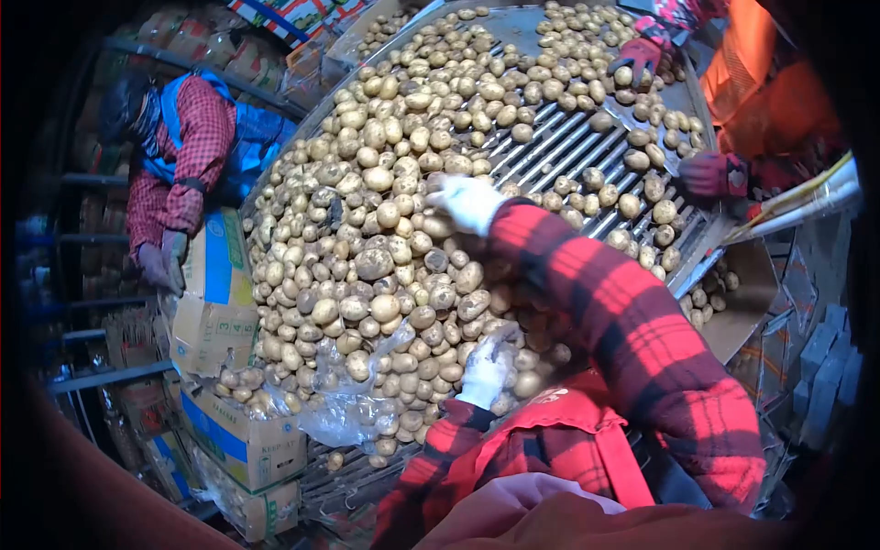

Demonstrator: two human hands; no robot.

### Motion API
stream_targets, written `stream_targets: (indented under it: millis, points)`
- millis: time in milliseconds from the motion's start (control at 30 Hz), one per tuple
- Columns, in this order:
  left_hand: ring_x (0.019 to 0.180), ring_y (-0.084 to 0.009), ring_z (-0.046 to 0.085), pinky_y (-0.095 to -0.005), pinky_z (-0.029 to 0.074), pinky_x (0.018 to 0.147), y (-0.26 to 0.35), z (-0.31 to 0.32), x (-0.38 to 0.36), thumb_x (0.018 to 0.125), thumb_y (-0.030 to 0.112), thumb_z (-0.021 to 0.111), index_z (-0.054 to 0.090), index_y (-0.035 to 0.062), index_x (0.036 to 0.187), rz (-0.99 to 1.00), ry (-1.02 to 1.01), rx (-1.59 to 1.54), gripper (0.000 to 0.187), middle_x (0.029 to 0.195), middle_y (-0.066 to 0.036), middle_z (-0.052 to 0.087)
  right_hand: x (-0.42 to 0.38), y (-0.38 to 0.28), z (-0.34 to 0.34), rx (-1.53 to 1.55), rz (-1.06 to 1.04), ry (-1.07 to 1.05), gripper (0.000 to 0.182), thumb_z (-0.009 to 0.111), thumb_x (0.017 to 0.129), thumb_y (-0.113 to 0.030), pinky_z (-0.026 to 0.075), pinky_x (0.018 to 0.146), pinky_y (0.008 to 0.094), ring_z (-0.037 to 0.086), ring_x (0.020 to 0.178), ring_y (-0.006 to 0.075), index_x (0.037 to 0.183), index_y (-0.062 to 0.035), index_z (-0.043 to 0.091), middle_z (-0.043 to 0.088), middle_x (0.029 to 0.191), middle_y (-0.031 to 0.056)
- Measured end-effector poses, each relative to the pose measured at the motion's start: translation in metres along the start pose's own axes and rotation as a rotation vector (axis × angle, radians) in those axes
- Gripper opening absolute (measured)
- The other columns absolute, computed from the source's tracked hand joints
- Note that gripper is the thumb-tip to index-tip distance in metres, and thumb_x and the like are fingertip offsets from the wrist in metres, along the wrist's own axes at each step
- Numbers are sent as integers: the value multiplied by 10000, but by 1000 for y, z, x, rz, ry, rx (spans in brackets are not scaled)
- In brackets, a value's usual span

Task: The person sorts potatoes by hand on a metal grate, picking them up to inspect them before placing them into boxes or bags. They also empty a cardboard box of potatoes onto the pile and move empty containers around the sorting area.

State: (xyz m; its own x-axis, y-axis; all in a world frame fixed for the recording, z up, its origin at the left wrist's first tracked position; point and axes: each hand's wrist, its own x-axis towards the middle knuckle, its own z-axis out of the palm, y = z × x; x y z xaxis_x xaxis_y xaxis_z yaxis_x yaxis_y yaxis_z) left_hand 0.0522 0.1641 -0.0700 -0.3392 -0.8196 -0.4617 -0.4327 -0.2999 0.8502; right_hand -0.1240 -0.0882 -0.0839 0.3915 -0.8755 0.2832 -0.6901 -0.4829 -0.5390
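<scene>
A deep heap of potatoes (385, 307) covers the sorting table in front of me. My right hand (467, 203), in a white glove, reaches across the heap with fingers extended over the potatoes, slightly blurred. Closer to my body, my left hand (489, 368), also white-gloved, rests among potatoes at the near edge of the pile. Its fingers lie loosely over them, and I make out no potato gripped in either hand. A crumpled clear plastic bag (353, 412) lies on the potatoes left of my left hand.
Metal rollers (555, 151) show beyond my right hand. A co-worker's gloved hand (639, 62) touches potatoes at the far right. On the left, another person (206, 137) holds a cardboard box (215, 293); a second box (243, 440) stands below. A metal rail (701, 257) edges the right side.
</scene>
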Motion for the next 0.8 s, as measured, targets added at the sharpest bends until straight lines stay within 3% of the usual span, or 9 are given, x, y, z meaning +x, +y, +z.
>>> stream_targets:
  millis: [133,200,300,400,433,533,600,700,800]
  points:
    - [1164,-214,640,-344,515,1004,-4,-15,19,1013,69,577,622,12,1334,181,141,-143,329,1273,-134,668,-84,0,-65,1150,686,-154,470,649,985,-295,510,609,257,615,828,128,1406,-99,572,637,1052,79]
    - [1180,-230,630,-349,492,1039,49,-32,33,1019,171,640,640,6,1309,245,246,25,333,1275,-141,671,-116,-19,-81,1936,642,131,472,637,1016,-368,542,646,285,643,873,169,1377,-70,579,649,1084,99]
    - [1136,-223,640,-356,499,1018,70,-48,73,1023,146,599,648,6,1296,252,261,109,311,1223,-138,696,-157,7,-62,2362,440,157,620,569,1018,-533,618,781,400,646,1192,388,1404,-48,542,622,1350,206]
    - [1099,-253,655,-375,511,995,109,-34,85,1010,141,576,658,16,1280,342,204,367,308,1211,-159,698,-177,-17,-84,2433,374,299,611,561,1028,-508,610,805,410,631,1233,392,1456,-76,501,580,1431,187]
    - [1098,-325,683,-408,521,981,99,-22,92,987,122,580,667,57,1288,323,180,349,320,1171,-190,718,-194,-26,-94,2172,506,350,584,541,1055,-448,586,802,362,662,1166,362,1523,-115,435,594,1409,179]
    - [1101,-363,660,-441,518,974,94,-4,88,948,107,579,660,91,1292,380,24,558,354,1187,-185,695,-246,-38,-157,444,113,267,473,687,953,-289,498,973,411,631,1168,312,1362,-65,609,658,1284,147]
    - [1180,-346,636,-422,498,1026,81,-14,99,955,123,578,677,99,1269,389,-24,541,330,1227,-159,694,-304,-38,-164,557,360,331,428,745,845,-109,473,1024,437,635,1155,296,1257,-39,652,676,1213,133]
    - [1134,-351,657,-440,512,1011,101,-53,112,960,182,589,676,152,1288,347,163,689,341,1249,-149,691,-437,20,-156,705,1068,532,288,690,925,-194,501,957,369,648,1072,233,1158,-25,679,687,1124,98]
    - [1132,-367,652,-454,513,1002,153,-104,142,980,279,587,608,193,1381,231,387,901,410,1314,-155,658,-479,26,-170,-470,1059,280,323,671,964,-260,498,974,362,636,1082,235,1182,-22,676,682,1156,112]
